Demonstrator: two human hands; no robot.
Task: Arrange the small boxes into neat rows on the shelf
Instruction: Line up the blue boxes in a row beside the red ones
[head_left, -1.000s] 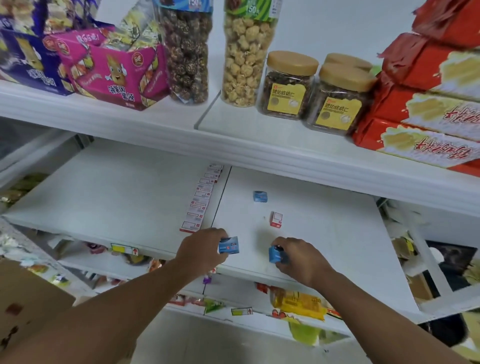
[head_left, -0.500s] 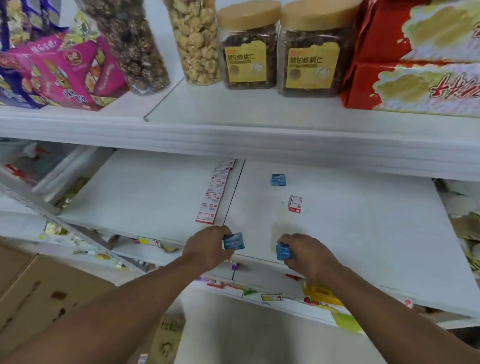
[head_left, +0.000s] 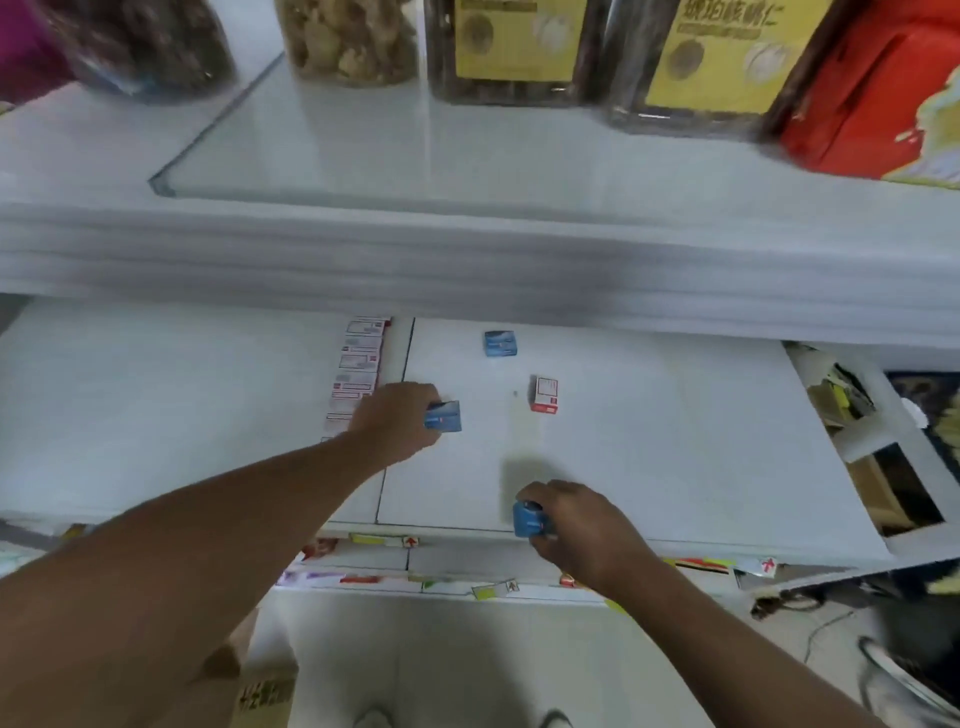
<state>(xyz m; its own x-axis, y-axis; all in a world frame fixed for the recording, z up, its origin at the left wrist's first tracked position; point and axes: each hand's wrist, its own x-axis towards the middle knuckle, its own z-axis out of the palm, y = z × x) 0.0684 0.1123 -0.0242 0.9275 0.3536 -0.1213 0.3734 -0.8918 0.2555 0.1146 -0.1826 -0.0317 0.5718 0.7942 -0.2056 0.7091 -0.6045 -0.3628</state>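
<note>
Gripping one small blue box (head_left: 443, 415) per hand, left hand (head_left: 396, 415) reaching toward twelve o'clock, right hand (head_left: 574, 525) waiting at six o'clock, likely to line up rows.

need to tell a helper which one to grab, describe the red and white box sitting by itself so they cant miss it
Look at the lower white shelf, on its right panel. Between the left hand and the right hand, a bit further back, stands the red and white box. It is the only loose box that is not blue, and it stands apart from the row of red and white boxes.
</note>
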